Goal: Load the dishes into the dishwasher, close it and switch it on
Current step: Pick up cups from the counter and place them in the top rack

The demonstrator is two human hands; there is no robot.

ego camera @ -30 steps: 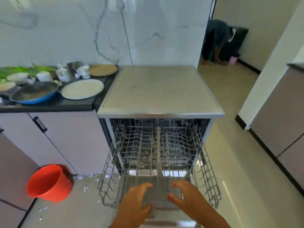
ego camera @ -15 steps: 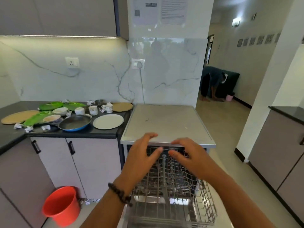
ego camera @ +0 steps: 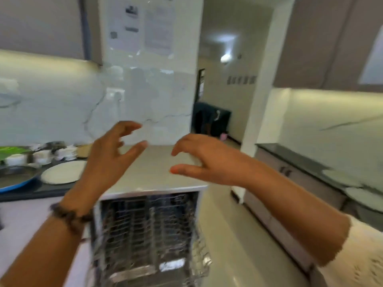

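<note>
Nothing can be read: the two paper sheets (ego camera: 141, 27) stuck on the wall above the dishwasher (ego camera: 149, 224) carry print, blurred beyond reading.

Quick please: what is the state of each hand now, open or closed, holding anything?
Left hand: open, fingers loosely spread, holding nothing.
Right hand: open, fingers loosely curved, holding nothing.

Two hands — left hand (ego camera: 107, 160), right hand (ego camera: 204, 160) — one dishwasher (ego camera: 149, 235), one white plate (ego camera: 63, 172), one blue pan (ego camera: 14, 179).
</note>
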